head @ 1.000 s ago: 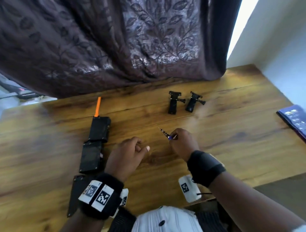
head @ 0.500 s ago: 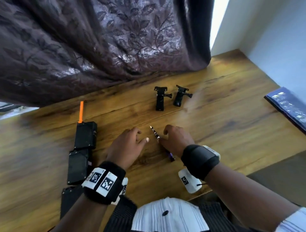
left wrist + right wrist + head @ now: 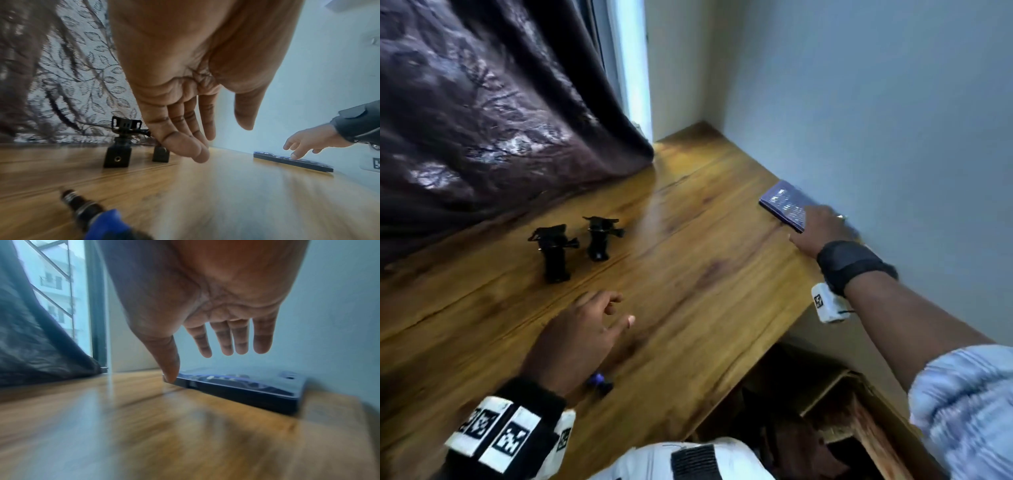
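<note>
A flat dark blue case (image 3: pixel 784 205) lies on the wooden table (image 3: pixel 705 274) against the right wall. My right hand (image 3: pixel 815 226) is stretched out over it with the fingers spread. In the right wrist view the thumb (image 3: pixel 170 369) touches the case's (image 3: pixel 246 386) near left corner, while the other fingers hover above it. My left hand (image 3: pixel 616 310) sits low over the middle of the table, relaxed and holding nothing. A small screwdriver with a blue handle (image 3: pixel 599 382) lies on the table beside my left wrist, also visible in the left wrist view as the screwdriver (image 3: pixel 92 212).
Two black clamp mounts (image 3: pixel 553 251) (image 3: pixel 601 238) stand on the table near the dark leaf-patterned curtain (image 3: pixel 482 120). A pale wall (image 3: pixel 876 120) bounds the table on the right. Past the table's front right edge is a dark gap with a cardboard box (image 3: pixel 842 411).
My right hand has let go of the screwdriver, which now lies on the table, and has reached far right to the blue case. The head view has swung right. My left hand has hardly moved.
</note>
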Demonstrator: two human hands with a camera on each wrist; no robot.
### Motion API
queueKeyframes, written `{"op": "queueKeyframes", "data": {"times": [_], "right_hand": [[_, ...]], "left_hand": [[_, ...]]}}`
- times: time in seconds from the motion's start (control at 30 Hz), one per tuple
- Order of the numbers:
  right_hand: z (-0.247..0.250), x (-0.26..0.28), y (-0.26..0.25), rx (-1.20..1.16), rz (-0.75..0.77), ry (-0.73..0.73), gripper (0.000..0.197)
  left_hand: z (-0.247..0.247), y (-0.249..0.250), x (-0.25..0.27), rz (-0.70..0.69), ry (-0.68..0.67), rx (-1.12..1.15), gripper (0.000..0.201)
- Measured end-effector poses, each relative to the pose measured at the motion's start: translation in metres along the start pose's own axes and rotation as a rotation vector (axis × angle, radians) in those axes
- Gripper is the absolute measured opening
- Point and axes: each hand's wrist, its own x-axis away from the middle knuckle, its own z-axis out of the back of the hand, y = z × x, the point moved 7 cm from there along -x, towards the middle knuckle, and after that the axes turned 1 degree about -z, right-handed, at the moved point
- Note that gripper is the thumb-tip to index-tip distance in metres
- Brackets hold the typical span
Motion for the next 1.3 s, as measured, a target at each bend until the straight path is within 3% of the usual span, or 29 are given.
{"op": "queueKeyframes", "data": {"times": [0.17, 0.3, 0.53, 0.73, 0.83, 0.9, 1.0, 1.17, 1.3], "right_hand": [[-0.024, -0.027, 0.020, 0.123, 0.020, -0.140, 0.087], [-0.031, -0.028, 0.015, 0.177, 0.053, -0.164, 0.090], [-0.049, 0.059, -0.049, 0.187, 0.319, -0.099, 0.081], [-0.066, 0.159, -0.110, 0.167, 0.579, -0.103, 0.075], [-0.067, 0.190, -0.125, 0.219, 0.673, -0.066, 0.072], [-0.067, 0.200, -0.133, 0.254, 0.722, -0.037, 0.071], [-0.070, 0.207, -0.148, 0.266, 0.800, -0.048, 0.070], [-0.071, 0.205, -0.166, 0.360, 0.832, -0.101, 0.053], [-0.072, 0.204, -0.171, 0.456, 0.844, -0.151, 0.052]], "left_hand": [[-0.009, 0.021, -0.017, -0.028, -0.022, -0.014, 0.039], [-0.012, 0.031, -0.024, -0.050, -0.017, -0.023, 0.041], [-0.013, 0.051, -0.030, -0.100, -0.024, -0.083, 0.053], [-0.024, 0.060, -0.033, -0.179, -0.089, -0.289, 0.093], [-0.039, 0.060, -0.041, -0.265, -0.128, -0.455, 0.120], [-0.051, 0.053, -0.049, -0.287, -0.185, -0.535, 0.127], [-0.065, 0.044, -0.060, -0.283, -0.273, -0.580, 0.126], [-0.076, 0.050, -0.076, -0.344, -0.279, -0.541, 0.111], [-0.079, 0.055, -0.088, -0.369, -0.305, -0.540, 0.110]]}}
